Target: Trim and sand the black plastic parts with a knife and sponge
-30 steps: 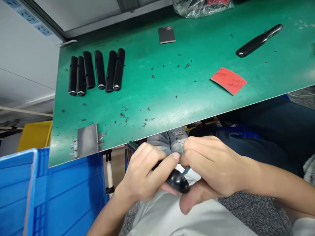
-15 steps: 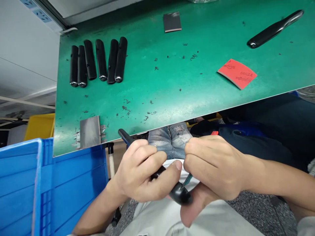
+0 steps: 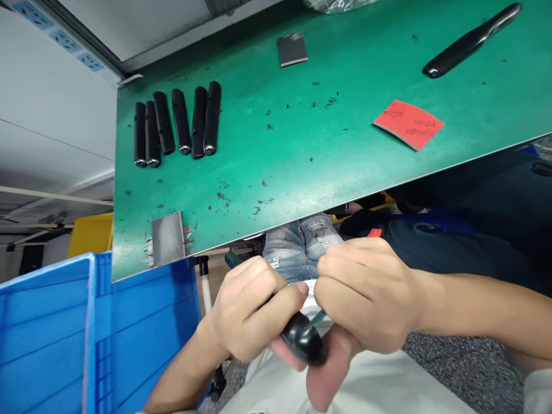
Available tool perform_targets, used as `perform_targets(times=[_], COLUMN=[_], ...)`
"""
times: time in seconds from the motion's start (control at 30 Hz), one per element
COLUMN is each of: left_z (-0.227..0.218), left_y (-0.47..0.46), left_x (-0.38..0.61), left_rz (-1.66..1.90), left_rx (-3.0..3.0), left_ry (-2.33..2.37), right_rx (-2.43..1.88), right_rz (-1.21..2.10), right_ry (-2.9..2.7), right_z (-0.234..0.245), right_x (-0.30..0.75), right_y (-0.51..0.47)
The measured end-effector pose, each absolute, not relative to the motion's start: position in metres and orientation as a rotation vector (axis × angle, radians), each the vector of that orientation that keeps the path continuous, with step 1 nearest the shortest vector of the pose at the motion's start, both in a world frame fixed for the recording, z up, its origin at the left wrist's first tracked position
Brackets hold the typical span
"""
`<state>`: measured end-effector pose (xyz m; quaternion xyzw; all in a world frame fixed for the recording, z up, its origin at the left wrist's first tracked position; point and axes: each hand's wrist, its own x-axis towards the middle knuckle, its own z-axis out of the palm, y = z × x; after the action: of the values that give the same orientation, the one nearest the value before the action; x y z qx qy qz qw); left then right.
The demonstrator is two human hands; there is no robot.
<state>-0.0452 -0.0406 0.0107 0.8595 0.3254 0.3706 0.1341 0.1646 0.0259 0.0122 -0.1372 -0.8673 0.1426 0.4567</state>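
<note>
My left hand is wrapped round a glossy black handle-shaped part, held over my lap below the table's edge. My right hand is closed on a small tool with a thin teal blade and a red end. The blade's tip touches the rounded end of the black part. Several similar black parts lie side by side at the back left of the green table.
A red sheet of sandpaper and a long black handle lie at the right of the table. A dark sanding block is at the back, a grey metal plate at the front left edge. A blue crate stands left of me.
The view has shifted slightly. Both hands stay together over my lap, and the black part has turned a little in my left hand, with the blade still at its rounded end.
</note>
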Motion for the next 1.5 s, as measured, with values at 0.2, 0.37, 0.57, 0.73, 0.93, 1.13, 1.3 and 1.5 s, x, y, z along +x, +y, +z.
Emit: perform_targets(times=[0.2, 0.37, 0.57, 0.73, 0.93, 1.13, 1.3, 1.5], left_z=[0.008, 0.006, 0.002, 0.000, 0.012, 0.029, 0.034, 0.034], left_y=[-0.044, -0.045, -0.045, -0.045, -0.038, -0.032, -0.029, -0.026], left_x=[-0.042, -0.041, -0.038, -0.038, -0.043, -0.047, -0.049, -0.045], left_rz=[1.038, 1.057, 1.103, 1.122, 1.080, 1.017, 1.003, 1.061], left_rx=[2.399, 2.344, 2.266, 2.264, 2.519, 2.794, 2.839, 2.804], left_ry=[0.978, 1.005, 1.038, 1.051, 0.934, 0.945, 0.935, 0.945], right_rx=[-0.332, -0.340, -0.358, -0.303, -0.233, -0.229, -0.235, -0.217], right_rz=[0.342, 0.279, 0.246, 0.176, 0.388, 0.480, 0.488, 0.480], right_ry=[-2.062, -2.020, -2.005, -2.064, -2.077, -2.270, -2.316, -2.290], right_z=[0.009, 0.005, 0.002, 0.006, 0.008, 0.013, 0.013, 0.009], right_x=[0.162, 0.161, 0.160, 0.164, 0.166, 0.169, 0.171, 0.170], right_y=[0.023, 0.022, 0.019, 0.024, 0.028, 0.032, 0.031, 0.028])
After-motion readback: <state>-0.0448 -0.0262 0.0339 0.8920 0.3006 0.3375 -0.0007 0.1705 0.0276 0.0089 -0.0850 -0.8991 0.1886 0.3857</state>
